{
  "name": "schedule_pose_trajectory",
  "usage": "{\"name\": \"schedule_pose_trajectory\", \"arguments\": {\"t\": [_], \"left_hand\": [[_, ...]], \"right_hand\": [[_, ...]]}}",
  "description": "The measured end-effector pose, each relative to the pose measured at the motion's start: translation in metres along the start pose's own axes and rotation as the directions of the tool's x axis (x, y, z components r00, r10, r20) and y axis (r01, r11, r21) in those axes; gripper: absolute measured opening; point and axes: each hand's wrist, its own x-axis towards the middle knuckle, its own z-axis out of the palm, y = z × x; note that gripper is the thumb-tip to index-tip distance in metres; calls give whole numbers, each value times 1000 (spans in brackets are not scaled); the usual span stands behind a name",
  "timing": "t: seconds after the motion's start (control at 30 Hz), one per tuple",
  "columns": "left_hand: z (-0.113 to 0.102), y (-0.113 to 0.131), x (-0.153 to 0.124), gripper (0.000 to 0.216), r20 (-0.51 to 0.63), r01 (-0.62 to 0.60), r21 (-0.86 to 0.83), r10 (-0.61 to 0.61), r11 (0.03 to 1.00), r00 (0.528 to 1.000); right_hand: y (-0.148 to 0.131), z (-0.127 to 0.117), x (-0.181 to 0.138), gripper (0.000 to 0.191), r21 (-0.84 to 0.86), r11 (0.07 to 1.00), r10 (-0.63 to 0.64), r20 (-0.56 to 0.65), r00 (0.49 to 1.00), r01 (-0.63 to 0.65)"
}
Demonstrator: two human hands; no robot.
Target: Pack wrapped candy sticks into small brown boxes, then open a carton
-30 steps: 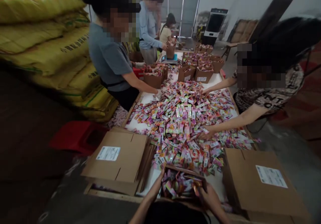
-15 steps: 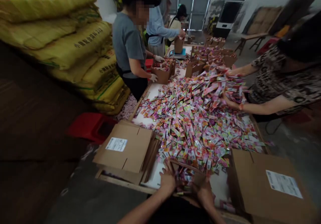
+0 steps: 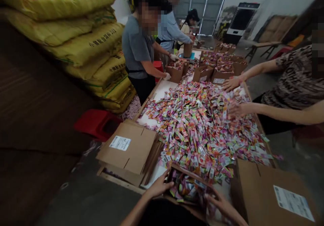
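Close to my body at the near end of the table stands an open cardboard box with small colourful packets inside. My left hand grips its left side, thumb over the rim. On the right side, my right hand holds the box wall, its fingers at the edge. Beyond the box spreads a large heap of loose packets. Flat cardboard boxes are stacked to the left, and another labelled cardboard stack lies to the right.
A co-worker's hands are over the heap at the right. Two other people stand along the left side, near filled boxes and a scale. Yellow sacks are piled at left, with a red stool below.
My hands have shifted outward along the box, and its opening with the packets shows more clearly. The right-hand co-worker's hands have parted, and the packets they held up are down on the heap.
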Motion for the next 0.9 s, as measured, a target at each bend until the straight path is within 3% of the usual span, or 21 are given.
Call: {"name": "schedule_pose_trajectory", "arguments": {"t": [0.1,0.2,0.3,0.4,0.5,0.6,0.73,0.83,0.9], "left_hand": [[5,-6,0,102,-63,33,15,-32,999,998],[16,-9,2,99,-146,60,46,-53,997,988],[20,-9,2,94,-186,82,43,-72,996,980],[19,-11,1,89,-197,84,27,-77,996,977],[19,-13,0,87,-208,111,22,-104,994,973],[20,-12,2,85,-225,133,18,-125,991,966],[19,-6,6,90,-205,119,33,-110,992,973],[15,-1,10,96,-158,106,48,-97,993,983],[12,2,11,99,-128,93,36,-88,995,988]], "right_hand": [[-39,-14,38,77,2,998,-60,-177,982,61],[-97,7,93,90,-124,982,-178,-392,903,140],[-150,42,150,106,-242,967,-185,-447,875,81],[-179,51,199,124,-381,924,-179,-512,840,-35],[-181,30,232,130,-440,893,-187,-552,813,-94],[-167,13,237,109,-382,919,-82,-433,898,-101],[-140,22,204,70,-306,948,-14,-301,953,-83],[-123,21,173,62,-255,966,-28,-291,956,-49],[-117,4,157,60,-225,974,-38,-302,952,-33]]}}
